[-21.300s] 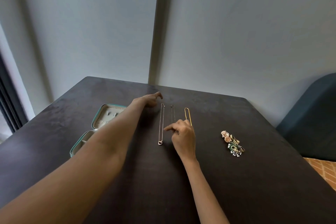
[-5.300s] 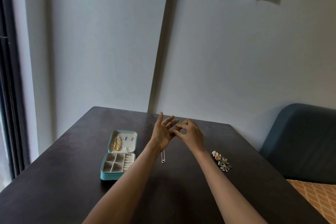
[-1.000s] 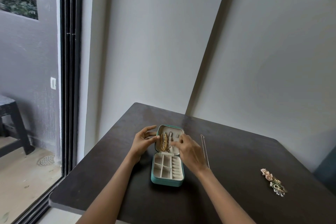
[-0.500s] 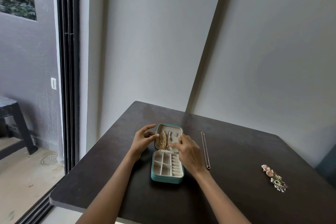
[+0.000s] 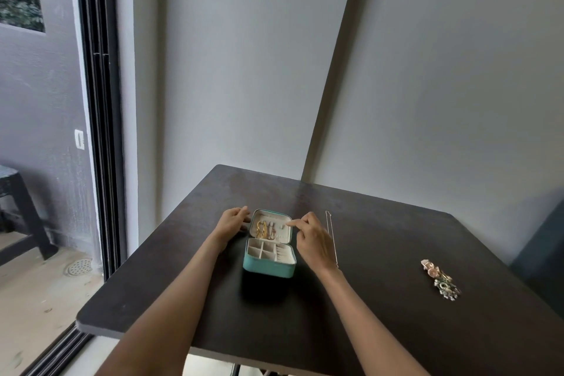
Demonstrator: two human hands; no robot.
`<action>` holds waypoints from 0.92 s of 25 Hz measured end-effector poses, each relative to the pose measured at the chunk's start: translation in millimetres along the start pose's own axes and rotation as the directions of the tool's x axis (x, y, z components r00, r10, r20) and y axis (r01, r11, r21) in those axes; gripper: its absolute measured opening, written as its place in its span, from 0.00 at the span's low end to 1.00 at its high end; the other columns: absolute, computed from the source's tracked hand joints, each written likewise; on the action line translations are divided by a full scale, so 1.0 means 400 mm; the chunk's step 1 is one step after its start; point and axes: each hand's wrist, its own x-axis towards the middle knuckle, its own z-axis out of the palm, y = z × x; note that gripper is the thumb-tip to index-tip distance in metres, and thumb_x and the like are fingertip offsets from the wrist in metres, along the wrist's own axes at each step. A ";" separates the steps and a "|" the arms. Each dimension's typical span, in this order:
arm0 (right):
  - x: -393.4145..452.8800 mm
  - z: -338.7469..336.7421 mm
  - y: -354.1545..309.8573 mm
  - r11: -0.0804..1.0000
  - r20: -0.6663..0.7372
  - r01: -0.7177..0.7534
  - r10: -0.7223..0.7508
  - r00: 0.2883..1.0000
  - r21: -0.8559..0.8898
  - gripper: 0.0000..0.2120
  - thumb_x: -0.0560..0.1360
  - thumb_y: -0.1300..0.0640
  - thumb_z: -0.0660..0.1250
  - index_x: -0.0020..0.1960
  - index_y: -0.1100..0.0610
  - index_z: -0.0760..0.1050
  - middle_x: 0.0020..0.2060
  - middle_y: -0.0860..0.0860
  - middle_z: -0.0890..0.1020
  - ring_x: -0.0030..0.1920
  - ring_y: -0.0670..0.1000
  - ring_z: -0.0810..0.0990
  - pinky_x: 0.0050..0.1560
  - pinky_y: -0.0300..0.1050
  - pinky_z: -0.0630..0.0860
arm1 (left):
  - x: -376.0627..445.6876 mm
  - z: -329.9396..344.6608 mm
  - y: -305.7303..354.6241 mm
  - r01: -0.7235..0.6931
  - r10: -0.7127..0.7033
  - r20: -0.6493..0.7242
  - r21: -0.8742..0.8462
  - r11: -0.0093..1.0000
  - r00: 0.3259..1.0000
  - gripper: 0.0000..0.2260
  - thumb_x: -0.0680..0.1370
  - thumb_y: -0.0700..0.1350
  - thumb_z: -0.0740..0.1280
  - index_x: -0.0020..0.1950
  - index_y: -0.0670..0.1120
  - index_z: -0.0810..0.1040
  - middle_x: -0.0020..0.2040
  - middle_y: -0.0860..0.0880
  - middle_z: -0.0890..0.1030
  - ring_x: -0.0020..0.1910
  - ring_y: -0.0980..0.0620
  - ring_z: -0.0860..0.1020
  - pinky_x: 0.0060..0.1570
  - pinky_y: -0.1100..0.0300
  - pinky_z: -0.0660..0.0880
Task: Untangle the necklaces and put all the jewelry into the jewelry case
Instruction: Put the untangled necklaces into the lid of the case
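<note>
Open teal case (image 5: 269, 265) w/ gold chains; thin necklace (image 5: 331, 238) right; trinket pile (image 5: 441, 280) far right.

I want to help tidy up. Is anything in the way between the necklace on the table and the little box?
Only the right hand lies between the thin necklace and the open jewelry case; otherwise just bare table.
</note>
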 end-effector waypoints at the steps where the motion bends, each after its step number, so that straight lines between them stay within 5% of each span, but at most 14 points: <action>1: -0.001 -0.004 -0.001 1.000 0.043 -0.006 0.006 0.999 0.002 0.20 0.75 0.68 0.57 0.54 0.50 0.81 0.45 0.49 0.74 0.44 0.52 0.77 0.41 0.40 0.72 | -0.001 0.000 0.014 0.031 -0.031 0.017 -0.001 1.000 0.999 0.16 0.83 0.47 0.55 0.58 0.36 0.74 0.50 0.38 0.76 0.39 0.48 0.75 0.39 0.59 0.73; 4: 0.014 -0.005 0.006 1.000 0.068 -0.020 0.018 0.998 0.024 0.19 0.75 0.66 0.57 0.56 0.50 0.80 0.47 0.50 0.75 0.46 0.51 0.77 0.45 0.44 0.74 | 0.003 0.006 0.064 0.031 -0.031 -0.005 0.065 0.997 1.000 0.20 0.83 0.50 0.52 0.60 0.37 0.73 0.51 0.40 0.76 0.44 0.47 0.73 0.39 0.58 0.70; 8: 0.053 -0.013 0.077 0.972 0.009 -0.228 0.228 0.974 0.065 0.15 0.78 0.62 0.57 0.57 0.52 0.79 0.53 0.51 0.77 0.54 0.52 0.77 0.48 0.45 0.73 | 0.037 0.065 0.140 -0.132 0.139 -0.041 0.143 0.981 0.989 0.16 0.82 0.46 0.56 0.58 0.36 0.76 0.53 0.39 0.79 0.50 0.44 0.77 0.53 0.53 0.72; 12: 0.088 -0.034 0.190 0.859 -0.051 -0.481 0.496 0.867 0.177 0.12 0.78 0.61 0.61 0.57 0.56 0.80 0.56 0.54 0.82 0.57 0.56 0.78 0.50 0.45 0.74 | 0.069 0.213 0.200 -0.184 0.161 0.150 0.159 0.970 0.976 0.13 0.81 0.42 0.58 0.58 0.35 0.76 0.48 0.42 0.79 0.43 0.48 0.76 0.48 0.58 0.73; 15: 0.122 -0.031 0.274 0.779 0.063 -0.612 0.609 0.790 0.140 0.08 0.75 0.61 0.65 0.46 0.60 0.83 0.47 0.59 0.84 0.53 0.59 0.81 0.46 0.46 0.75 | 0.100 0.332 0.215 -0.174 0.137 0.231 0.148 0.974 0.963 0.13 0.81 0.41 0.57 0.59 0.34 0.76 0.47 0.42 0.77 0.42 0.50 0.75 0.42 0.64 0.72; 17: 0.155 -0.013 0.307 0.780 0.175 -0.620 0.601 0.780 0.086 0.09 0.74 0.57 0.68 0.38 0.61 0.82 0.40 0.59 0.83 0.49 0.59 0.82 0.42 0.45 0.73 | 0.132 0.389 0.224 -0.150 0.109 0.257 0.144 0.978 0.960 0.14 0.81 0.42 0.57 0.60 0.35 0.75 0.48 0.42 0.77 0.43 0.50 0.75 0.43 0.63 0.72; 23: 0.224 0.043 0.313 0.825 0.168 -0.530 0.561 0.811 -0.199 0.17 0.77 0.49 0.64 0.53 0.63 0.79 0.53 0.59 0.82 0.55 0.59 0.80 0.49 0.46 0.75 | 0.210 0.459 0.226 -0.099 0.047 0.289 0.171 0.980 0.956 0.14 0.81 0.41 0.57 0.61 0.36 0.75 0.49 0.43 0.78 0.36 0.54 0.72 0.41 0.65 0.70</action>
